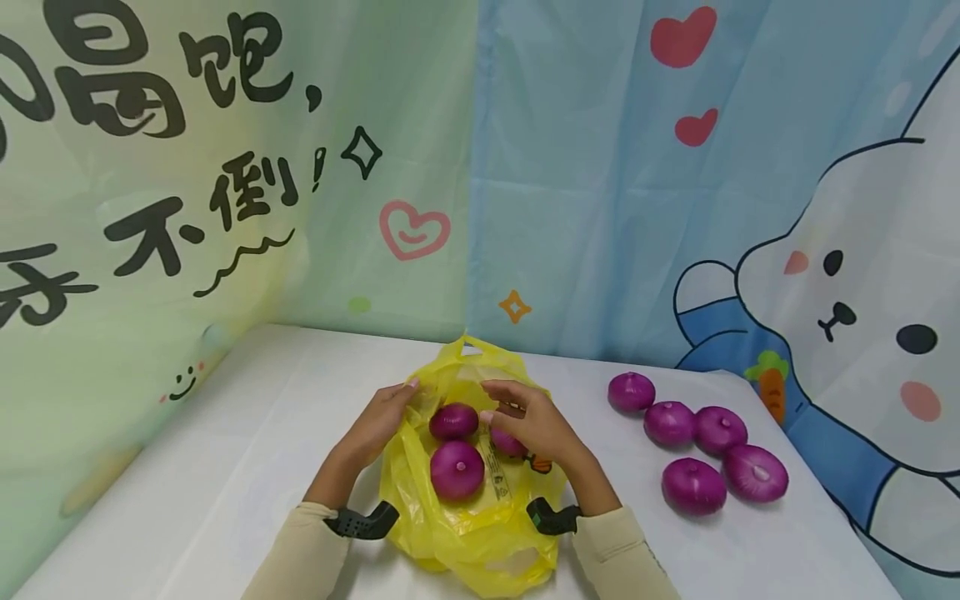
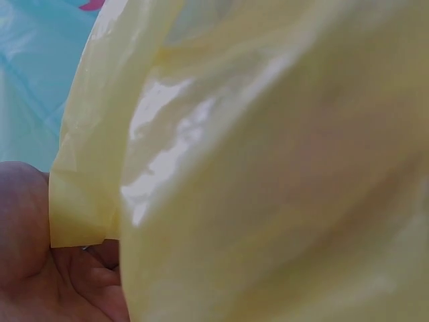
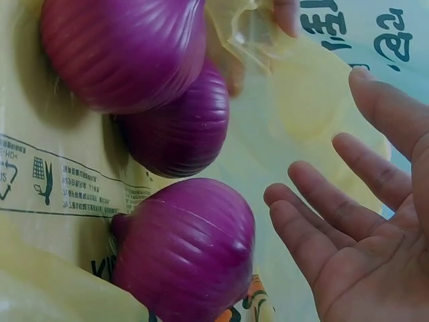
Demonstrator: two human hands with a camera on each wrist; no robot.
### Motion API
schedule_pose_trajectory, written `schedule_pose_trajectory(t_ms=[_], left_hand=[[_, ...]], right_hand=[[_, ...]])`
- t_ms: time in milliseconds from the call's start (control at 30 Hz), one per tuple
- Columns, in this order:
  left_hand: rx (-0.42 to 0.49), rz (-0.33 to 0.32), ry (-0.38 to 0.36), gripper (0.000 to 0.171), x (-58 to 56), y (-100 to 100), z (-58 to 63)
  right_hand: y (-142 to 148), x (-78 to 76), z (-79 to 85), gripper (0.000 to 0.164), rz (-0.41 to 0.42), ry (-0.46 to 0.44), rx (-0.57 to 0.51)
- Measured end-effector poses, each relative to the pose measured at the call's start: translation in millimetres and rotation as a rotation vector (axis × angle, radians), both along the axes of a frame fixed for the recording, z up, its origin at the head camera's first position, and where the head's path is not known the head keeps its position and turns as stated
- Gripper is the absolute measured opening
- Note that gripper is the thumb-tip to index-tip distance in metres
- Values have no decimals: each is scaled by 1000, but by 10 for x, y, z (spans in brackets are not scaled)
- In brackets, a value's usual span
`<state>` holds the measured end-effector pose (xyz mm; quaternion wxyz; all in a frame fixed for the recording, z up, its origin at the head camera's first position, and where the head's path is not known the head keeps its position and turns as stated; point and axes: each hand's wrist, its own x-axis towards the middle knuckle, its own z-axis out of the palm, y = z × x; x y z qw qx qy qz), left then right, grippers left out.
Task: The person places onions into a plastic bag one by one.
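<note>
So, the yellow plastic bag (image 1: pixel 450 537) sits on the white table (image 1: pixel 247 467) right in front of me, its mouth spread open toward me. Three purple onions lie inside it: a front onion (image 1: pixel 457 472), a back onion (image 1: pixel 453 422) just beyond that, and a right onion (image 1: pixel 507 442) partly hidden by my hand from the head view. Dark print and a bit of orange drawing show on the bag beside the right onion.

My left hand (image 1: pixel 381 422) has hold of the bag's left edge, the plastic running between thumb and curled fingers. My right hand (image 1: pixel 536 421) is loosely open over the bag's right side, fingers apart and slightly bent, holding nothing; the right wrist view shows a small gap between its fingertips and the right onion.

Each of my wrists carries a black device, the left device (image 1: pixel 367 522) and the right device (image 1: pixel 553 517), just past the cuffs of my beige sleeves (image 1: pixel 296 554).

Off to my right, well apart from the bag, five more onions (image 1: pixel 720 430) sit close together on the table. Behind everything hangs a printed backdrop (image 1: pixel 570 208) with black lettering (image 1: pixel 153 237), hearts and a white cartoon animal (image 1: pixel 862 350).
</note>
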<state>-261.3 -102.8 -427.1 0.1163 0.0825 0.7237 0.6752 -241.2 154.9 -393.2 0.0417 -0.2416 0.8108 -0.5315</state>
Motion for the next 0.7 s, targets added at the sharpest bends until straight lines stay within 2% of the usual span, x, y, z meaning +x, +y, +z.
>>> schedule_pose_trajectory(t_ms=[133, 233, 333, 533, 700], left_hand=[[-9, 27, -5, 51, 11, -39, -22], [-5, 14, -8, 50, 6, -37, -38], [-1, -8, -8, 49, -2, -25, -44], [-9, -18, -8, 50, -9, -21, -18], [-3, -18, -7, 48, -16, -42, -5]], right_hand=[[56, -99, -128, 48, 14, 5, -13], [155, -75, -92, 47, 6, 24, -15], [291, -32, -63, 45, -18, 27, -28], [584, 98, -115, 39, 18, -3, -64], [819, 296, -120, 37, -57, 3, 0]])
